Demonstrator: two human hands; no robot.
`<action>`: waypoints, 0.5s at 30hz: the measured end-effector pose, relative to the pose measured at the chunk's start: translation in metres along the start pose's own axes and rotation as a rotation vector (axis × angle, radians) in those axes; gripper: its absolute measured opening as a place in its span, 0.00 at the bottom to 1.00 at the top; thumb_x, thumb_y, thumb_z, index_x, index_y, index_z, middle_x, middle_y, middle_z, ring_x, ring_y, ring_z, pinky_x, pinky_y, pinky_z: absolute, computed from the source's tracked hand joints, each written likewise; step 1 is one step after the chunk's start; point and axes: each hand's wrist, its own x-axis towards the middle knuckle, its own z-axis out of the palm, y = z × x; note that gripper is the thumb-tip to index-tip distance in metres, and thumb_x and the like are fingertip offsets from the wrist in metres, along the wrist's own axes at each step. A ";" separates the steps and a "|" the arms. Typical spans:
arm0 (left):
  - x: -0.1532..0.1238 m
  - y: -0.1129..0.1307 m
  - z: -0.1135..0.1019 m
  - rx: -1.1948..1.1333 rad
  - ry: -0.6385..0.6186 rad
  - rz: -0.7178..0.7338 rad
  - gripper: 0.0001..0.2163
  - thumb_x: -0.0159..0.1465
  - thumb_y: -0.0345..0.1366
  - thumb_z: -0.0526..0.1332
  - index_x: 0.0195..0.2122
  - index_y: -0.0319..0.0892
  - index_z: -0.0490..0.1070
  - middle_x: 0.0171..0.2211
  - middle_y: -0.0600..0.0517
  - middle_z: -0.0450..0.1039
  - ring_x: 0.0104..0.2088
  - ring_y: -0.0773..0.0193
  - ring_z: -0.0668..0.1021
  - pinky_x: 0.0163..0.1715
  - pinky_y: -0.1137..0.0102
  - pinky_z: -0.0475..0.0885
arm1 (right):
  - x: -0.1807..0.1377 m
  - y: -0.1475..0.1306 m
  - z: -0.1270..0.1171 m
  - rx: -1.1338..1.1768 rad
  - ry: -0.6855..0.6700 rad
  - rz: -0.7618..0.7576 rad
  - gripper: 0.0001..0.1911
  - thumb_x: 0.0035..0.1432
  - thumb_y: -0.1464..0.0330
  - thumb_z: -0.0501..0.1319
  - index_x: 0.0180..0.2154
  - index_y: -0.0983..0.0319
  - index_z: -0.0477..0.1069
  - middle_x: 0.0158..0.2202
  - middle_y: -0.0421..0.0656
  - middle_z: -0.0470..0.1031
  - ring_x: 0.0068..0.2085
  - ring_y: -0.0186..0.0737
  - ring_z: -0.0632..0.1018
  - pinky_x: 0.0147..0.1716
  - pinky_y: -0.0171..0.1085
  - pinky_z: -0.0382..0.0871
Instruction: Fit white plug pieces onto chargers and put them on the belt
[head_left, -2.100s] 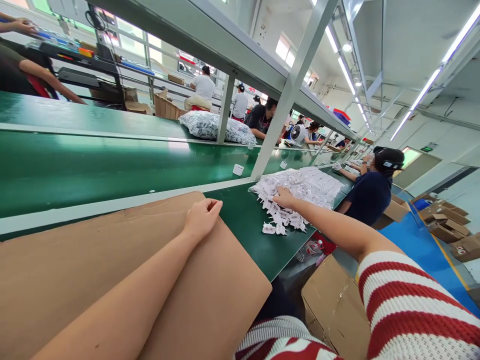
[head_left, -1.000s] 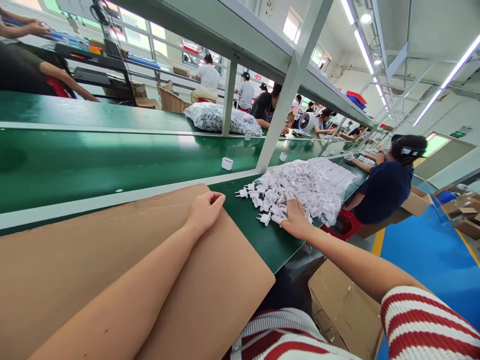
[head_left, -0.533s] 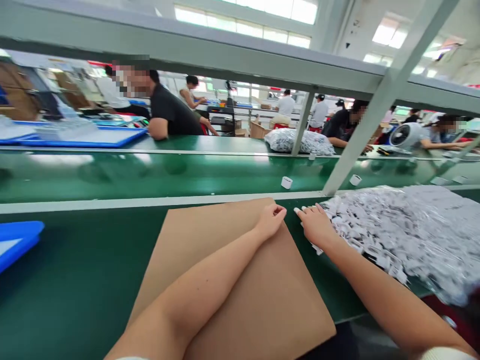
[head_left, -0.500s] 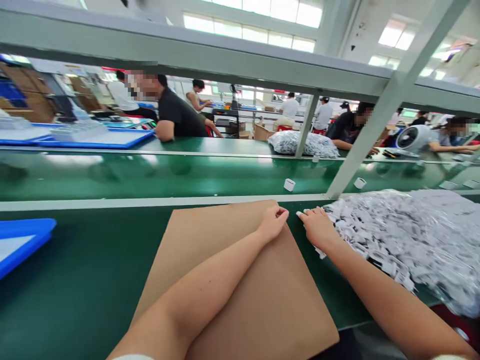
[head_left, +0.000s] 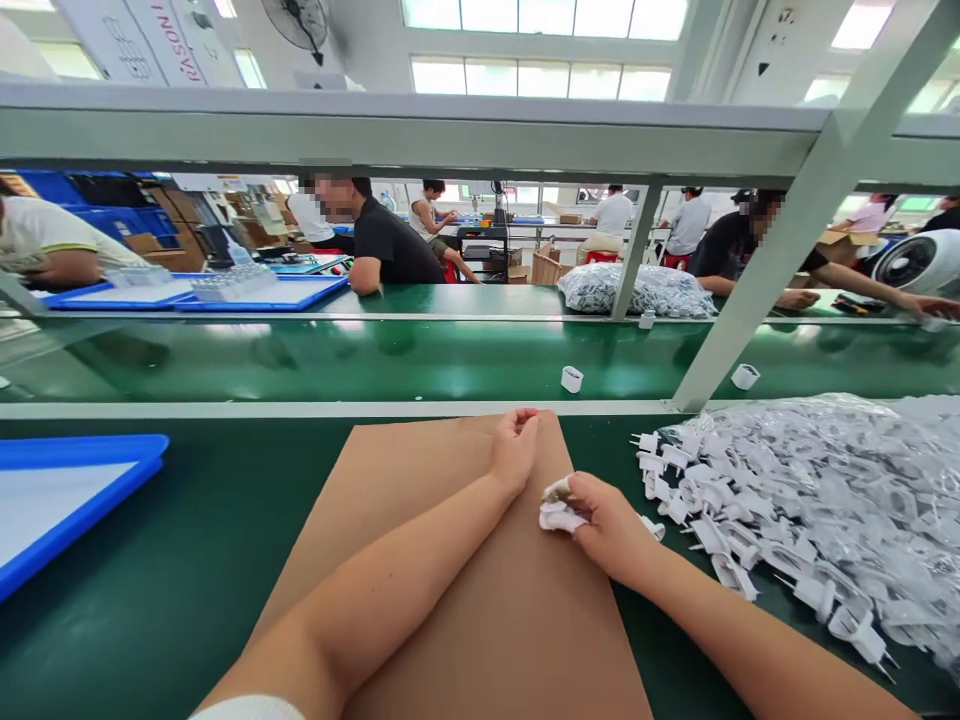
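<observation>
A large brown cardboard sheet [head_left: 420, 520] lies on the green bench in front of me. Over its far right corner is my left hand [head_left: 516, 450], its fingers curled closed; whatever they may hold is hidden. My right hand [head_left: 607, 525] hovers at the sheet's right edge with thumb and finger brought together. White coverings, one stained, wrap those fingertips, and I cannot make out anything between them. Beside this hand spreads a pile of white two-pin plug parts [head_left: 720, 530], partly under clear plastic. One white piece [head_left: 652, 527] shows just behind the right hand.
At left sits a blue-rimmed tray [head_left: 82, 450]. Beyond the bench runs a green conveyor belt [head_left: 375, 360] carrying white plug housings [head_left: 571, 379]. A slanted metal post [head_left: 757, 270] rises near the pile. Across the belt, several people sit near a bagged heap [head_left: 637, 290] and more trays.
My right hand has come from the pile's edge leftward and nearer, over the cardboard. My left hand has shifted slightly left, still closed. The camera view has turned a little.
</observation>
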 end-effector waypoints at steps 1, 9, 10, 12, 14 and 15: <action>-0.001 -0.002 -0.001 0.018 0.018 0.001 0.09 0.66 0.38 0.57 0.44 0.41 0.72 0.43 0.45 0.78 0.43 0.58 0.80 0.48 0.64 0.75 | -0.002 -0.003 0.003 -0.044 -0.030 -0.020 0.10 0.54 0.79 0.59 0.34 0.58 0.68 0.37 0.40 0.74 0.36 0.40 0.75 0.35 0.37 0.67; 0.023 0.008 -0.001 0.336 -0.042 0.125 0.24 0.58 0.34 0.66 0.56 0.42 0.67 0.61 0.39 0.67 0.64 0.47 0.69 0.67 0.52 0.62 | -0.001 -0.006 0.000 -0.283 -0.146 -0.005 0.15 0.49 0.82 0.62 0.37 0.60 0.74 0.39 0.43 0.76 0.43 0.44 0.75 0.37 0.37 0.64; 0.035 0.012 0.003 0.386 -0.059 0.159 0.28 0.56 0.33 0.68 0.59 0.41 0.65 0.65 0.38 0.63 0.69 0.47 0.63 0.71 0.52 0.55 | 0.000 -0.005 0.000 -0.252 -0.148 0.007 0.14 0.50 0.82 0.63 0.37 0.60 0.75 0.38 0.42 0.76 0.42 0.42 0.76 0.37 0.37 0.64; 0.064 0.020 0.015 0.471 -0.097 0.202 0.36 0.53 0.31 0.71 0.63 0.39 0.61 0.72 0.36 0.54 0.74 0.47 0.53 0.74 0.54 0.44 | 0.001 -0.002 0.000 -0.168 -0.095 0.017 0.14 0.51 0.81 0.63 0.37 0.59 0.77 0.37 0.41 0.77 0.40 0.41 0.76 0.37 0.36 0.65; 0.093 0.024 0.029 0.538 -0.137 0.205 0.41 0.50 0.32 0.74 0.64 0.37 0.61 0.73 0.35 0.51 0.75 0.44 0.50 0.75 0.53 0.42 | 0.003 -0.001 -0.003 -0.029 0.054 0.040 0.14 0.53 0.79 0.63 0.39 0.58 0.79 0.38 0.41 0.77 0.40 0.40 0.77 0.38 0.36 0.67; 0.106 0.024 0.035 0.562 -0.157 0.191 0.40 0.49 0.32 0.75 0.63 0.37 0.63 0.72 0.34 0.55 0.75 0.41 0.52 0.74 0.51 0.44 | 0.005 0.000 -0.006 0.083 0.146 0.073 0.14 0.55 0.77 0.63 0.41 0.58 0.80 0.38 0.41 0.78 0.40 0.40 0.77 0.39 0.36 0.68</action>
